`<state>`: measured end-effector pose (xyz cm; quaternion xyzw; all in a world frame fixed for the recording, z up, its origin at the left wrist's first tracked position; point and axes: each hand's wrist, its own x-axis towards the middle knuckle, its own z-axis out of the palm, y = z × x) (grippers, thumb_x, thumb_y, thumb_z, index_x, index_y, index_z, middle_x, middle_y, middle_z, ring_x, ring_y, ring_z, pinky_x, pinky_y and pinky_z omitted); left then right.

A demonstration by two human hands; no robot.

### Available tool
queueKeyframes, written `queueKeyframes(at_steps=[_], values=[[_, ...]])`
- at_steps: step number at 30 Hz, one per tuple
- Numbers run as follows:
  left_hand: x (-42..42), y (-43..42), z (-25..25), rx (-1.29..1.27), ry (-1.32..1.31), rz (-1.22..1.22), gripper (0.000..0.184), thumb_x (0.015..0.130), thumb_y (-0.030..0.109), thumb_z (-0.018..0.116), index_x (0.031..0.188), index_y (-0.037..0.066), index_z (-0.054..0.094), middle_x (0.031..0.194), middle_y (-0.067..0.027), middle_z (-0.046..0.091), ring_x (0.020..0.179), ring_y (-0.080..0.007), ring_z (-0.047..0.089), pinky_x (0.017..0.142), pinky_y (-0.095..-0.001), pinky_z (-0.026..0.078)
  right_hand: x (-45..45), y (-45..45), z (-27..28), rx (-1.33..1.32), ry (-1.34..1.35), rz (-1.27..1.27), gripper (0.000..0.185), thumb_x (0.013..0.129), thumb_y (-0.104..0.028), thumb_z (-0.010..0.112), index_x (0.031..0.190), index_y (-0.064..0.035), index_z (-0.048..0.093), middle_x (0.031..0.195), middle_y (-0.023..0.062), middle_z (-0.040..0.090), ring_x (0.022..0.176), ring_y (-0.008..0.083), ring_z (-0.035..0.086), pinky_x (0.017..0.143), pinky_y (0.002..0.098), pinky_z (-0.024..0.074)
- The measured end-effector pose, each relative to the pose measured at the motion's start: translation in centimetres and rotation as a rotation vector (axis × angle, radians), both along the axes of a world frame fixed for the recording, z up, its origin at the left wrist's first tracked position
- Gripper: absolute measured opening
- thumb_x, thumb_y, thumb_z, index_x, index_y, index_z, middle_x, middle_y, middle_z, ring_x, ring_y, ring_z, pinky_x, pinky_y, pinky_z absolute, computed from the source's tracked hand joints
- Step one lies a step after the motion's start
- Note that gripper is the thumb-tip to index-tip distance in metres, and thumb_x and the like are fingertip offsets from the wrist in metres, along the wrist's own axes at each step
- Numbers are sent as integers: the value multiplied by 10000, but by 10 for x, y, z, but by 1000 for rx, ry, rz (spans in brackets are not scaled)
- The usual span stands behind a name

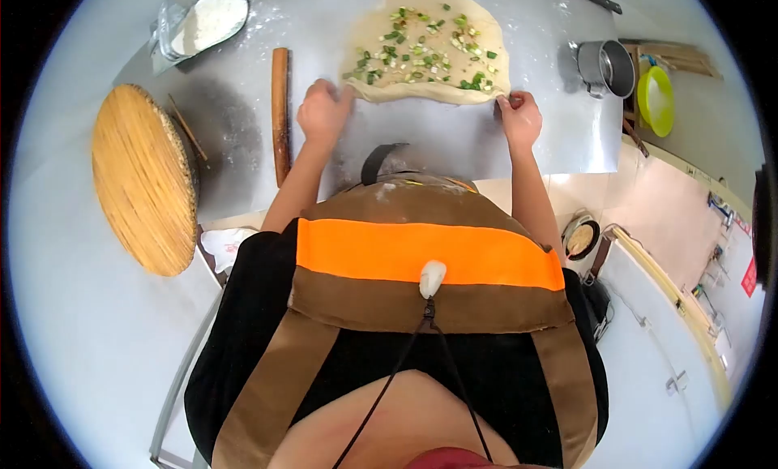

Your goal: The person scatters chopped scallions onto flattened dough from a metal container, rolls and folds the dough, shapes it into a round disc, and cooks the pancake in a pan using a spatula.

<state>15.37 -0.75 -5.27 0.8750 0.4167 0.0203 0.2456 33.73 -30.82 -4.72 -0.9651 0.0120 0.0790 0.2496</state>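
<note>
A flat sheet of dough [409,51] lies on the metal worktop, strewn with chopped green onion [421,61]. Its near edge is folded over into a narrow roll. My left hand [326,110] is closed at the near left corner of the dough, fingers pinching the edge. At the near right corner, my right hand [520,118] grips the edge between thumb and fingers. To the left of my left hand, a wooden rolling pin [280,116] lies lengthwise, apart from the dough.
A bag of flour [212,23] stands at the back left. A round wooden lid [146,181] and a thin stick [188,128] are at the left. To the right sit a metal pot [606,68] and a green bowl [660,102]. The worktop [567,145] is dusted with flour.
</note>
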Motion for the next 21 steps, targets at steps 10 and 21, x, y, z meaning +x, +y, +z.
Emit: queueKeyframes(at_steps=[10,21], values=[[24,-13,4,-142,-3,99,242,779,242,674,915,45,642,875,-146,666,843,-353,641,763,-430,507,14,6,-25,378,150,-199,401,709,-232,780,1015,-11,644,799,80,690,724,206,658,711,337,519],[25,-24,-10,-138,-80,254,224,769,214,643,919,48,641,887,-157,684,856,-334,653,778,-421,505,21,3,-33,322,28,-9,375,680,-146,790,986,-60,592,799,51,663,701,182,630,681,318,508]])
